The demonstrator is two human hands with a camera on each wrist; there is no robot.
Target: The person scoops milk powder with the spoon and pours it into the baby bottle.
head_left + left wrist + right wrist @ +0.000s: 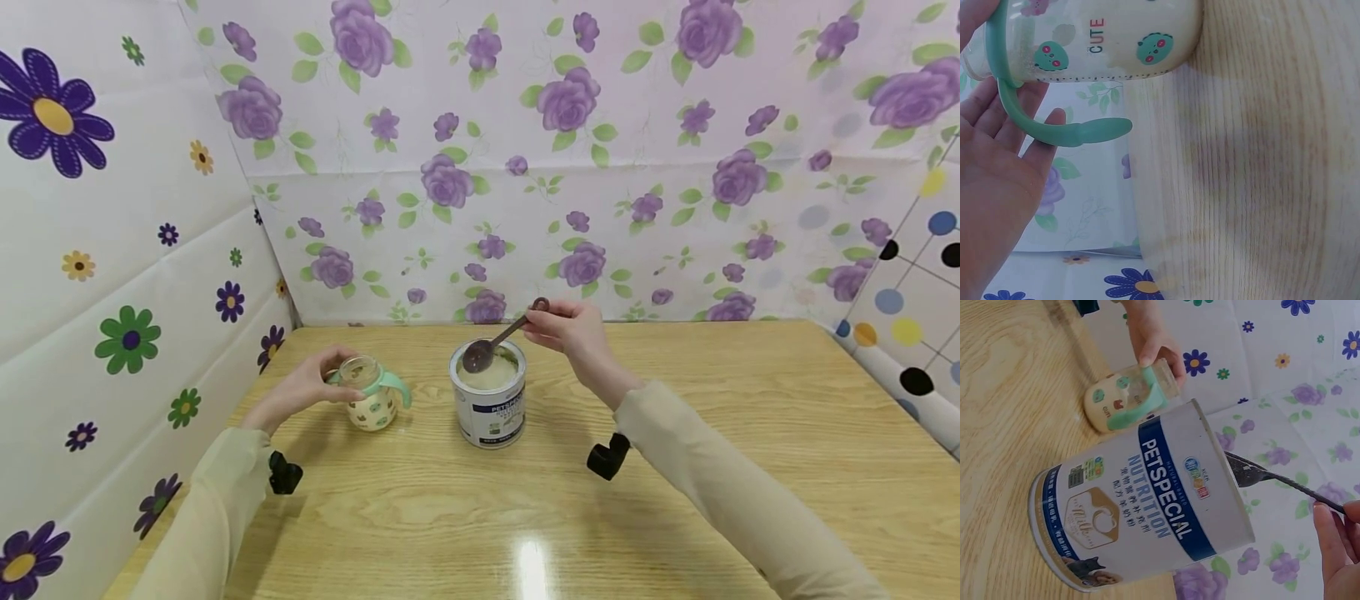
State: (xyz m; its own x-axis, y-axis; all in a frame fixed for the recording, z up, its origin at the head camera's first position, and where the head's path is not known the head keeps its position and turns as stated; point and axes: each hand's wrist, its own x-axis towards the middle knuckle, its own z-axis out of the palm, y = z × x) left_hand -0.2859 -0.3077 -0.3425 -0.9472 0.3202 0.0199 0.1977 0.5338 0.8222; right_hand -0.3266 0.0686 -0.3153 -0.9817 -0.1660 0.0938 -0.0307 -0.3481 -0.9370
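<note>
My left hand (309,386) grips a clear baby bottle (372,411) near its neck. The bottle is uncapped, has mint-green handles (1079,134) and animal-face prints, and holds something cream-coloured. It stands upright on the table. To its right is an open white-and-blue milk powder tin (489,417), labelled PETSPECIAL NUTRITION, with pale powder (487,379) inside. Above the tin, my right hand (573,337) pinches the handle end of a dark brown spoon (477,357). The spoon slants down to the left, its bowl over the tin's mouth; in the right wrist view, the rim partly hides the spoon (1250,476).
Everything stands on a light wood-grain table (420,517). A flower-print covering (450,242) rises behind the table's back edge, and another patterned covering (127,417) borders the left side. A dotted panel (900,333) stands at the right. Black wrist cameras (606,458) hang below the sleeves.
</note>
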